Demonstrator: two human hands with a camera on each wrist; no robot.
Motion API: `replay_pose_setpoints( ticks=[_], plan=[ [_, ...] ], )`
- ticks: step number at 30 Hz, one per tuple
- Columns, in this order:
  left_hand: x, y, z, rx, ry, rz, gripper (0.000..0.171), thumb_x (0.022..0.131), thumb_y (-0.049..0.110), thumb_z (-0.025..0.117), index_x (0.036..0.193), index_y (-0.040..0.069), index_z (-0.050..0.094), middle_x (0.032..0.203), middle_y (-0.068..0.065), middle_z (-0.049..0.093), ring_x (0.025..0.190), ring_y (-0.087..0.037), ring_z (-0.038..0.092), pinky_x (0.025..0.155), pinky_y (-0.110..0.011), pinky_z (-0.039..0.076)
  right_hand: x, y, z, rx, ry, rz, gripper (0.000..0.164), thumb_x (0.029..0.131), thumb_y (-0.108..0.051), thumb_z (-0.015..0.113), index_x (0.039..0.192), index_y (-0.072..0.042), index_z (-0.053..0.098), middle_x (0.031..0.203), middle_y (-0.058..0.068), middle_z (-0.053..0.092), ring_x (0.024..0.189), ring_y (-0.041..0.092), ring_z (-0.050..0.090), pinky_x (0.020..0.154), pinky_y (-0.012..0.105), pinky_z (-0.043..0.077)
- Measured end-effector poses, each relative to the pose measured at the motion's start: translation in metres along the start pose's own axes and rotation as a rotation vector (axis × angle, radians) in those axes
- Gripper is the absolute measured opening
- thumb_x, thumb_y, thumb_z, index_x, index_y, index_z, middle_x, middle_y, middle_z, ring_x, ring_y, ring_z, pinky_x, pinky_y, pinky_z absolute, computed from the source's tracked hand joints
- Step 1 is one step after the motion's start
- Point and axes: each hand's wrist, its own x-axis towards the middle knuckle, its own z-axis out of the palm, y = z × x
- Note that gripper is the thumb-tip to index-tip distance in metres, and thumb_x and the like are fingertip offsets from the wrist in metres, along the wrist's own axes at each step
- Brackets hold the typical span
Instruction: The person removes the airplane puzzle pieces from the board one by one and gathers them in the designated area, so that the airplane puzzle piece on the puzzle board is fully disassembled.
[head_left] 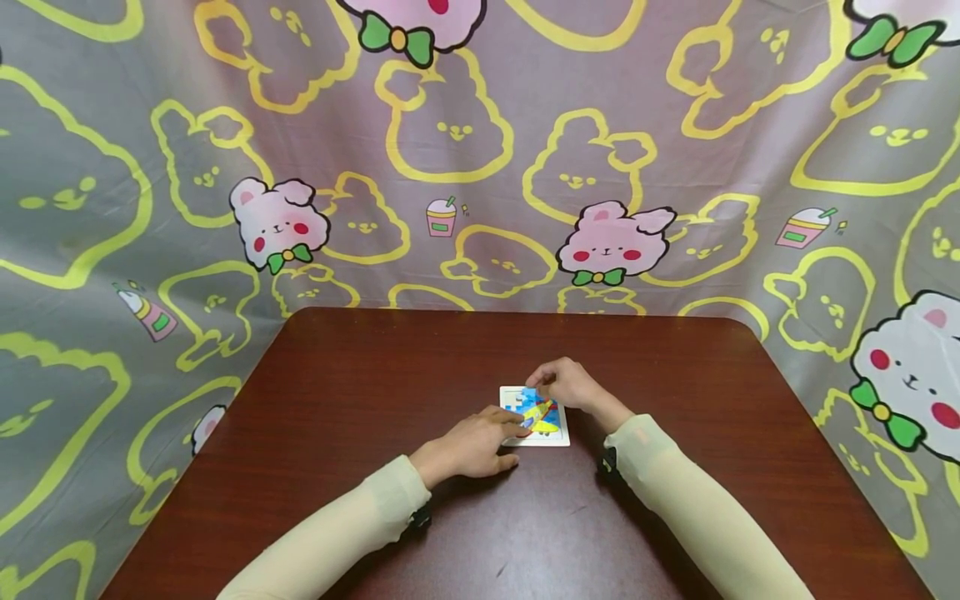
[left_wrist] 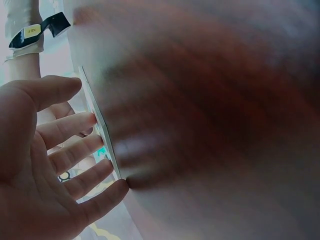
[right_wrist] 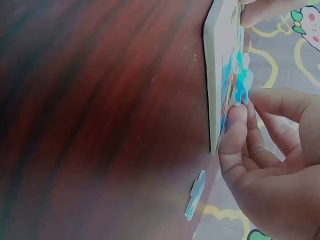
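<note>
The right hand (right_wrist: 285, 155) pinches a small turquoise jigsaw piece (right_wrist: 243, 77); under its spread fingers, the left hand (head_left: 476, 442) partly hides a white-framed, colourful jigsaw puzzle (head_left: 557, 442).

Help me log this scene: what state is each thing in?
Left hand: fingers resting on the puzzle board
Right hand: pinching the blue piece
Puzzle board: flat on the table, unfinished
Blue piece: held, tilted
Loose piece: lying on the table, beside the puzzle board
Curtain: hanging, lightly creased
</note>
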Motion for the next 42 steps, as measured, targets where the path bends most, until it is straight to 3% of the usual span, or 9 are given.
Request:
replay_pose_setpoints(
  ticks=[26,36,42],
  plan=[
    [-0.001,0.000,-0.002,0.002,-0.003,0.012,0.047,0.094,0.036,0.065,0.138,0.022,0.061,0.148,0.000,0.054,0.137,-0.021,0.047,0.108,-0.038,0.047,0.003,0.001,-0.003,0.015,-0.024,-0.013,0.016,0.089,-0.003,0.067,0.096,-0.010,0.080,0.095,0.007,0.078,0.080,0.012,0.063,0.066,0.025,0.050],
    [-0.001,0.000,-0.004,0.005,-0.014,0.017,0.047,0.095,0.036,0.064,0.139,0.022,0.060,0.149,-0.001,0.053,0.139,-0.022,0.046,0.110,-0.039,0.045,0.003,0.008,-0.008,0.041,-0.017,0.026,0.015,0.090,-0.006,0.068,0.095,-0.013,0.080,0.098,0.005,0.076,0.085,0.016,0.063,0.071,0.028,0.050],
    [0.000,-0.002,-0.003,0.014,-0.013,0.019,0.047,0.095,0.037,0.064,0.139,0.022,0.060,0.149,-0.001,0.053,0.139,-0.022,0.047,0.110,-0.038,0.046,-0.001,0.011,-0.015,0.058,-0.020,0.058,0.014,0.091,-0.008,0.068,0.096,-0.013,0.079,0.092,0.004,0.075,0.070,0.014,0.056,0.059,0.027,0.047]
  ],
)
